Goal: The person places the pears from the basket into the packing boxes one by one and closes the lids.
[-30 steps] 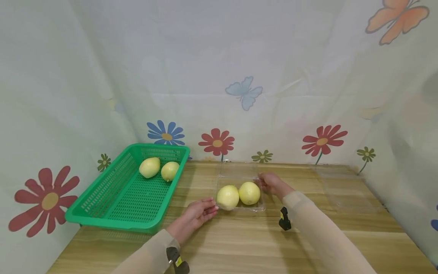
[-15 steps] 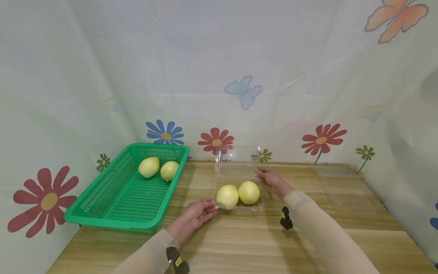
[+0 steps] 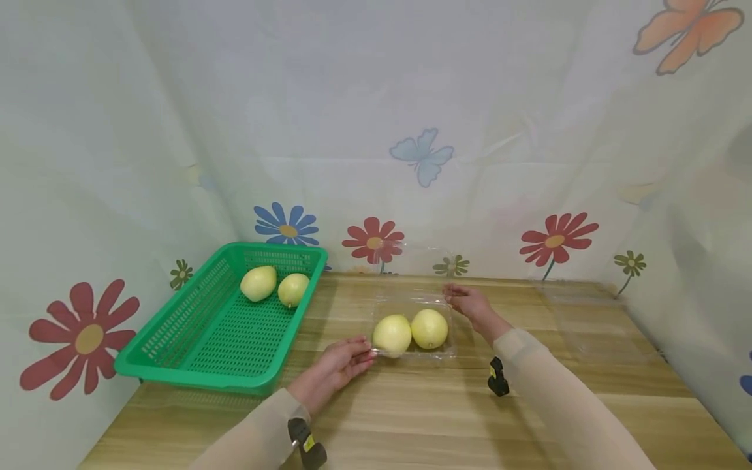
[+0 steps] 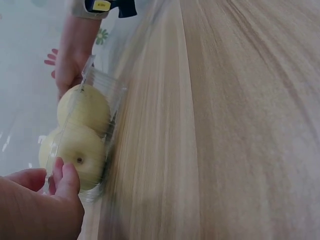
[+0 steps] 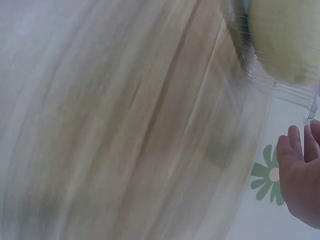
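So on my end, the clear container is sitting on the wooden table, just right of the green basket. Its lid looks tipped up at the back, and two pale yellow fruits sit side by side inside. My left hand has the near left corner of the rim pinched between thumb and fingers. My right hand is by the far right corner, fingers fairly straight and not wrapped round anything; can't tell whether the fingertips actually touch the plastic.

Handling-wise, I'd guess the box is thin, light, springy and kinda slick, so a hard squeeze would probably buckle it. The fruits look firm and smooth, likely most of the weight, and could roll if it tilts. Best hold imo: light pinch on the rim corners to steady it, palms under the base if lifting.
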A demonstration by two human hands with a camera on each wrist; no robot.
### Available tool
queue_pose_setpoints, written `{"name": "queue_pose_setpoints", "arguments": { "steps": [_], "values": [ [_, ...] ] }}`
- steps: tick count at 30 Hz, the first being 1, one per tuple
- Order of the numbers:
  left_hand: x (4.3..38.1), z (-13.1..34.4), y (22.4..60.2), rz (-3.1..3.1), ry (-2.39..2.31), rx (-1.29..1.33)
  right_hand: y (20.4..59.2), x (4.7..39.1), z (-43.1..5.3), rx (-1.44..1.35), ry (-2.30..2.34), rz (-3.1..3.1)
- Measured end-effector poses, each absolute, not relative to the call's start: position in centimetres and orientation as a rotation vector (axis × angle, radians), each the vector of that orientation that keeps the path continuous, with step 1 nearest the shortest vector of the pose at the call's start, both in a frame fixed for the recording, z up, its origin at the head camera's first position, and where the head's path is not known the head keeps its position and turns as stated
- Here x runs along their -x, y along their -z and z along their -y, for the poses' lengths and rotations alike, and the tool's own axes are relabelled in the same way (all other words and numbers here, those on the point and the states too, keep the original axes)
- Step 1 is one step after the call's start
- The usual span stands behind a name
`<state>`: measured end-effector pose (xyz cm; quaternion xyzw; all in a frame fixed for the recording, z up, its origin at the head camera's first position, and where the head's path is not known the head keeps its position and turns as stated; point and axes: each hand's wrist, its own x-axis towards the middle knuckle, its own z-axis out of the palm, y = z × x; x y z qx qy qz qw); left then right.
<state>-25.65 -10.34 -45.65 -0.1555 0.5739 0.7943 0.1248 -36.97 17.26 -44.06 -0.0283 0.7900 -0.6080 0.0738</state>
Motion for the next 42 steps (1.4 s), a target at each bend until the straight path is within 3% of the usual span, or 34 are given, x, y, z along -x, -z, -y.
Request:
{"name": "queue_pose_setpoints", "arguments": {
  "steps": [25, 42],
  "values": [
    [25.7, 10.7, 45.4, -1.669, -2.24, 0.394, 44.7, 36.9, -18.7, 0.707, 1.28, -2.934],
    [25.8, 11.2, 45.9, -1.598, -2.239, 0.332, 44.6, 35.9, -19.9, 0.919, 1.06, -3.019]
  ]
}}
